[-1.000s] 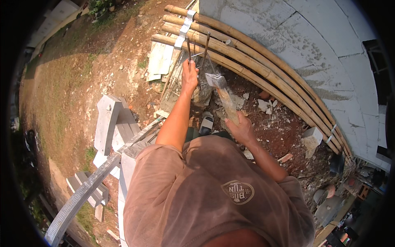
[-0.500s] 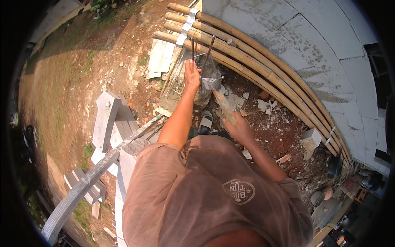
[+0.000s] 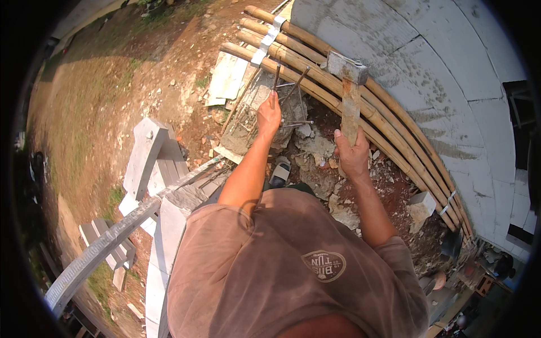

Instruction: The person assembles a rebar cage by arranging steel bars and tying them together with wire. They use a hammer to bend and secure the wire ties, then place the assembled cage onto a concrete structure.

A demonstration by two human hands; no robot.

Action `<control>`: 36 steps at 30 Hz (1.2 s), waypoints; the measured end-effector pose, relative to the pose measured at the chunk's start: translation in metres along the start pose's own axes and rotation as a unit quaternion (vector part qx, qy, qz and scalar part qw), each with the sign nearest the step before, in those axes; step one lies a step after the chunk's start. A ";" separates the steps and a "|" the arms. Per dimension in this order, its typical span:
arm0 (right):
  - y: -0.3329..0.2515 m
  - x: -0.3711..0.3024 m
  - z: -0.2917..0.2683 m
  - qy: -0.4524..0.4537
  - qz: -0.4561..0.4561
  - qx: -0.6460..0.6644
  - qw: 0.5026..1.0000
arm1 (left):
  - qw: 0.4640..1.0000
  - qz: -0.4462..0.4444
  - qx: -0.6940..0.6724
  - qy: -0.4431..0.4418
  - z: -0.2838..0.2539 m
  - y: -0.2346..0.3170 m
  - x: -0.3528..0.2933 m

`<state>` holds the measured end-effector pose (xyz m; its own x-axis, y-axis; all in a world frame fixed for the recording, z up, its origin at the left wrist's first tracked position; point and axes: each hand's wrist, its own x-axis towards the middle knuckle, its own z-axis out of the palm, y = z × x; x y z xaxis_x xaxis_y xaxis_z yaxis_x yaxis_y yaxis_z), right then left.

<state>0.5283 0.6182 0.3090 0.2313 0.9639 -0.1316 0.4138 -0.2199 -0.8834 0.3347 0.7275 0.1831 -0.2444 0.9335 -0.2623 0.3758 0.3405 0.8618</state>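
Observation:
My left hand (image 3: 269, 117) is closed around an upright steel rebar (image 3: 277, 76) that stands over a rough concrete footing (image 3: 248, 110). A second rebar (image 3: 298, 83) leans beside it, and a short bar end (image 3: 298, 122) sticks out just right of my left wrist. In my right hand (image 3: 354, 155), fingers wrapped round the wooden handle, is a hammer (image 3: 350, 107). Its heavy, dusty steel head (image 3: 342, 66) is up in front of the bamboo poles, to the right of the rebars and apart from them.
Several long bamboo poles (image 3: 389, 138), tied with a pale strap (image 3: 268, 40), curve along a grey block wall (image 3: 451, 67). Broken rubble (image 3: 315, 149) lies around my shoe (image 3: 279, 173). At left are stacked light blocks (image 3: 143, 160) and a long metal bar (image 3: 104, 250).
My right hand has lifted the hammer up and to the right, away from the rebars. My left hand stays on its rebar. The whole view has shifted slightly.

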 end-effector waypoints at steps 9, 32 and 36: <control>0.016 0.009 0.010 -0.066 0.058 -0.040 0.995 | 0.999 0.011 0.025 -0.028 0.004 0.001 0.000; 0.024 0.050 -0.012 -0.109 -0.238 -0.225 0.938 | 0.972 -0.020 -0.216 -0.088 0.001 -0.018 -0.013; 0.016 0.038 -0.009 -0.134 -0.249 -0.211 0.936 | 0.968 -0.036 -0.228 -0.093 -0.001 -0.010 -0.017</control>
<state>0.5521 0.6502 0.2941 -0.2885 0.9532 0.0908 0.7355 0.2813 -0.6163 0.3348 0.7080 0.1795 -0.0733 0.9278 -0.3658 -0.0813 0.3600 0.9294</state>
